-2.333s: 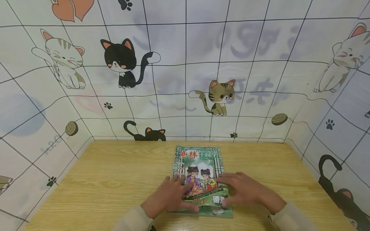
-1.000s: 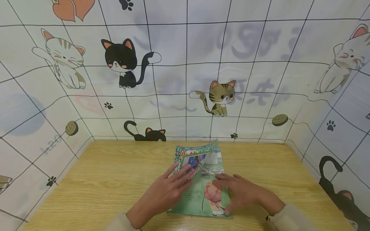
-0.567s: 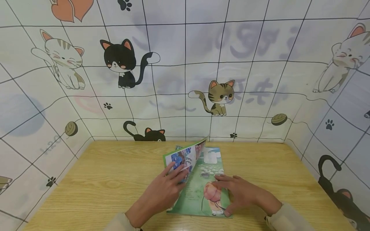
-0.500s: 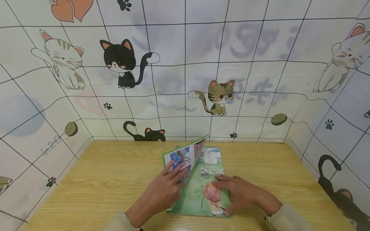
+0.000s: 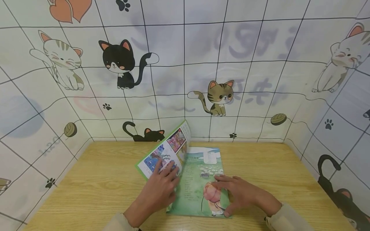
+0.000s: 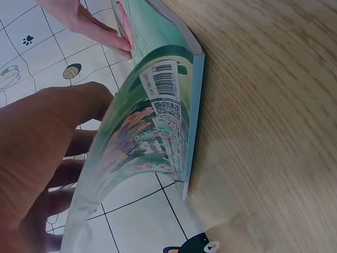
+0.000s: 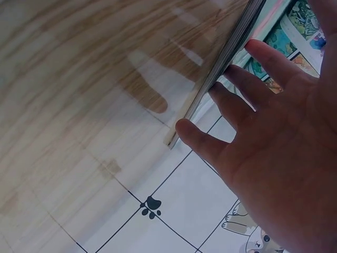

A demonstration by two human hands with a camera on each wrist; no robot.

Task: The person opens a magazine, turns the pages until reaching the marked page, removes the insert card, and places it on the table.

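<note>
A magazine [image 5: 196,192] lies on the table, its front cover [image 5: 170,154] swung up and leaning to the left. The first page, green with a pink flower, faces up. With fairly straight fingers my left hand [image 5: 160,187] presses on the inner face of the cover. In the left wrist view the cover [image 6: 158,121] bows upward from the spine, showing its barcode, and my left hand [image 6: 37,147] is behind its free edge. My right hand [image 5: 242,194] rests spread at the magazine's right edge; in the right wrist view the fingertips [image 7: 184,126] touch along the page edges.
The wooden table [image 5: 101,183] runs back to a wall cloth [image 5: 173,70] with printed cats and grid lines. Side cloths of the same print close in the left and right. The raised cover overlaps the back cloth in the head view.
The magazine was closed at first. My left hand has turned the front cover up and over to the left, uncovering the green page. My right hand has stayed at the right edge.
</note>
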